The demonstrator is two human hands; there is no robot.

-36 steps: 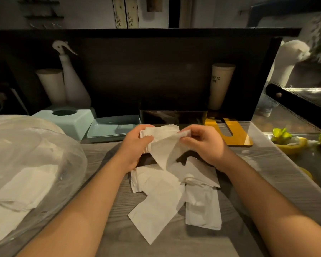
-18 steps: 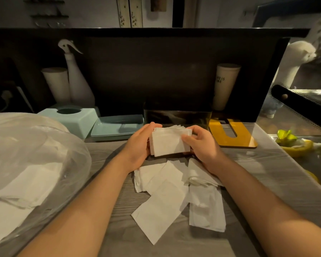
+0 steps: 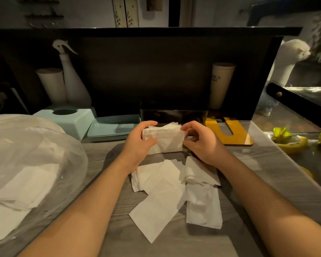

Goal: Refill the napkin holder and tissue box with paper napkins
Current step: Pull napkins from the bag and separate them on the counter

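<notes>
Both hands, the left hand [image 3: 137, 143] and the right hand [image 3: 198, 143], now grip the napkin stack [image 3: 164, 140] from each side; the sheet loose a second ago is folded in. Just beyond the grip stands the black napkin holder [image 3: 172, 114], so loading seems next.

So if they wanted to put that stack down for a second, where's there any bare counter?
Bare wood shows along the near edge below the loose napkins, and to the right between them and the yellow board. A strip lies between the plastic bag and the left forearm. It is crowded behind the stack held by both hands: black holder, blue tray, blue tissue box.
</notes>
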